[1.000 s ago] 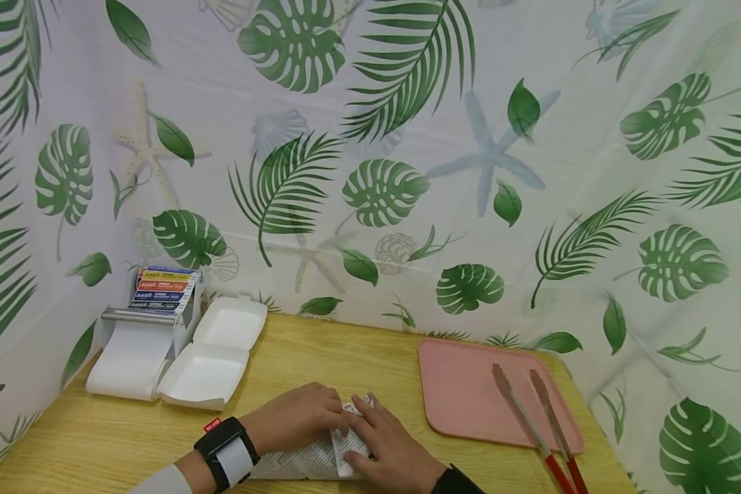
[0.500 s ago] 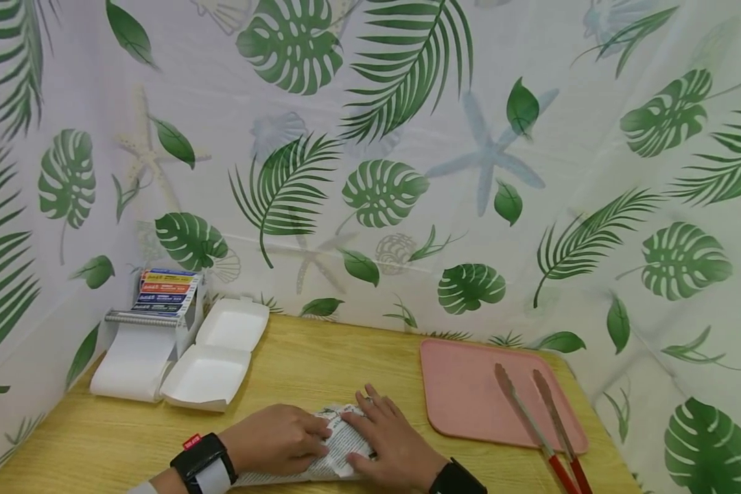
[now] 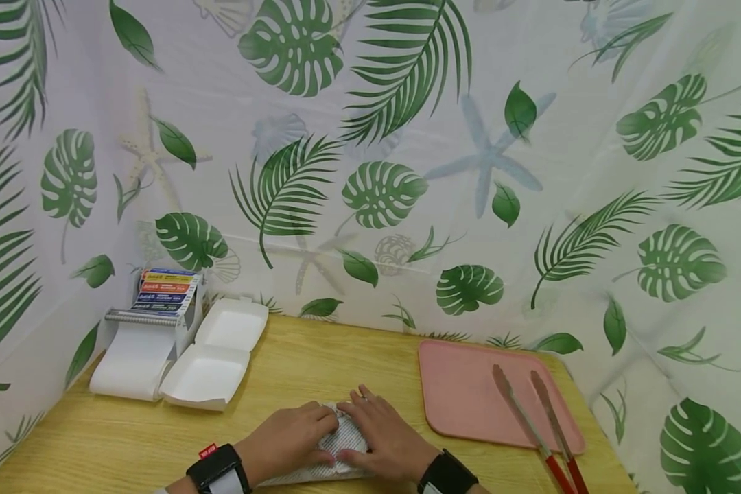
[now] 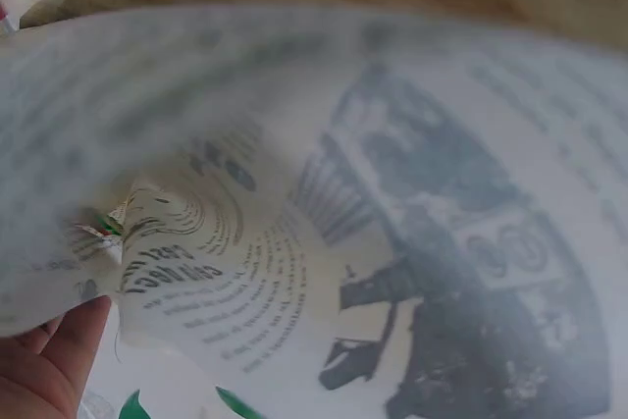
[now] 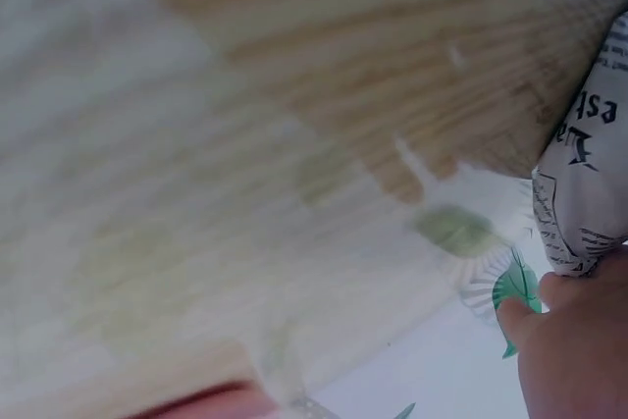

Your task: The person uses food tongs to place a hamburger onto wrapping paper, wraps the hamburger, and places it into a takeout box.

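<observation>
A bundle of newsprint-patterned wrapping paper [image 3: 349, 439] lies on the table near its front edge. My left hand [image 3: 291, 439] holds the paper's left part, fingers bent over the top and thumb low on the near side. From the other side my right hand [image 3: 390, 436] presses on it with fairly straight, spread fingers. In the left wrist view, a loose printed sheet [image 4: 235, 272] fills most of the picture, with fingertips at its edge. The right wrist view shows a folded end of the paper [image 5: 589, 183] against the hand [image 5: 579, 340]. What lies inside the paper is hidden.
To the right is a pink tray [image 3: 457, 391] with red-handled metal tongs [image 3: 531, 418] lying across it. At the left stand a boxed paper roll dispenser [image 3: 136, 350] and an open white foam container [image 3: 206, 374]. A leaf-print sheet hangs behind the wooden table [image 3: 321, 343].
My left hand first shifts left, then comes back right towards the right hand. The loose flap of paper is folded down over the bundle. The right hand keeps pressing in nearly the same place.
</observation>
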Available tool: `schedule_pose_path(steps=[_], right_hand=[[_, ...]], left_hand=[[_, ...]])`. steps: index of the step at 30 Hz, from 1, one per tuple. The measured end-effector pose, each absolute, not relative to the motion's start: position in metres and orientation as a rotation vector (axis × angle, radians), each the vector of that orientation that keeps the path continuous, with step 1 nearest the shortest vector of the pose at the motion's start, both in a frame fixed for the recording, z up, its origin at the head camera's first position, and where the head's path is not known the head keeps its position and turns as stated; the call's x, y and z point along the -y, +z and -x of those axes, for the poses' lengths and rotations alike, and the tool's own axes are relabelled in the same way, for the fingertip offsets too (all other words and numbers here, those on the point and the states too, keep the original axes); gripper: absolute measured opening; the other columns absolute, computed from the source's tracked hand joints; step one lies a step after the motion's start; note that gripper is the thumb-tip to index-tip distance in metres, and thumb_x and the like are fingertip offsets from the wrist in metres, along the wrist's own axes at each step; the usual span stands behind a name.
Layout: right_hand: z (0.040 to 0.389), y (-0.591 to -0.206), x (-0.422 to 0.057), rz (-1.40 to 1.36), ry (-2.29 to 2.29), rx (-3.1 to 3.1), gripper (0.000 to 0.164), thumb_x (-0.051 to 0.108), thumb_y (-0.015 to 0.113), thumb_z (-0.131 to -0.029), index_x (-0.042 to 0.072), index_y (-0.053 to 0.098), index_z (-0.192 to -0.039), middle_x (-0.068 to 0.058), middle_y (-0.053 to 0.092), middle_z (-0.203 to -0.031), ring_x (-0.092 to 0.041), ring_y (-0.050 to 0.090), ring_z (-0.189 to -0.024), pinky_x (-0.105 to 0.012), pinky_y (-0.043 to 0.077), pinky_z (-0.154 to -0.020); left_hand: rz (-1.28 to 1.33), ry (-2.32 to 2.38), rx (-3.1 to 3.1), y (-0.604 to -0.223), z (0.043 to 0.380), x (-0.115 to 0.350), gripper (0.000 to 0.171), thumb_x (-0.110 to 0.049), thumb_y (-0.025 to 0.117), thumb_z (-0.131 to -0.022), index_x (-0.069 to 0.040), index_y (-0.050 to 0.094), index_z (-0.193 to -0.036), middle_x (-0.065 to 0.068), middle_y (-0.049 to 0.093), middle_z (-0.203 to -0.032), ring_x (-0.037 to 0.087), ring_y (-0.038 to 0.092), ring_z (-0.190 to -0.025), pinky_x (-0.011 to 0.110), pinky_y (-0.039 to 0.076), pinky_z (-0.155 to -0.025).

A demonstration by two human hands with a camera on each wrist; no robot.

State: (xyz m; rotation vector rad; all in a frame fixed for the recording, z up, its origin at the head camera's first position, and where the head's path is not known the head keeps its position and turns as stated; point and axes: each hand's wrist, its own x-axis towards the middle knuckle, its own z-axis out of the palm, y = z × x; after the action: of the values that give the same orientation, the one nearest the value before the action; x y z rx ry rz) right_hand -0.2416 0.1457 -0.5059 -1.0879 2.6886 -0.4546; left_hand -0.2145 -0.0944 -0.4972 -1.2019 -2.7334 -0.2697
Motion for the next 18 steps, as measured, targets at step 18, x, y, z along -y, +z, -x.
schedule_pose_path(steps=[18], right_hand=[[0.241,-0.510,-0.140,1.138,-0.297,-2.699,0.099,0.081,0.038,-0.092,0.014,0.021,-0.163,-0.007,0.015,-0.169,-0.026,0.015,-0.156,-0.053,0.026,-0.120]], left_hand=[[1.267,-0.315,2.928,-0.503,0.203,0.131,0.076,-0.068,0.035,-0.100,-0.017,0.037,-0.158,0.000,0.037,-0.162,0.025,0.038,-0.147,0.051,0.039,-0.113]])
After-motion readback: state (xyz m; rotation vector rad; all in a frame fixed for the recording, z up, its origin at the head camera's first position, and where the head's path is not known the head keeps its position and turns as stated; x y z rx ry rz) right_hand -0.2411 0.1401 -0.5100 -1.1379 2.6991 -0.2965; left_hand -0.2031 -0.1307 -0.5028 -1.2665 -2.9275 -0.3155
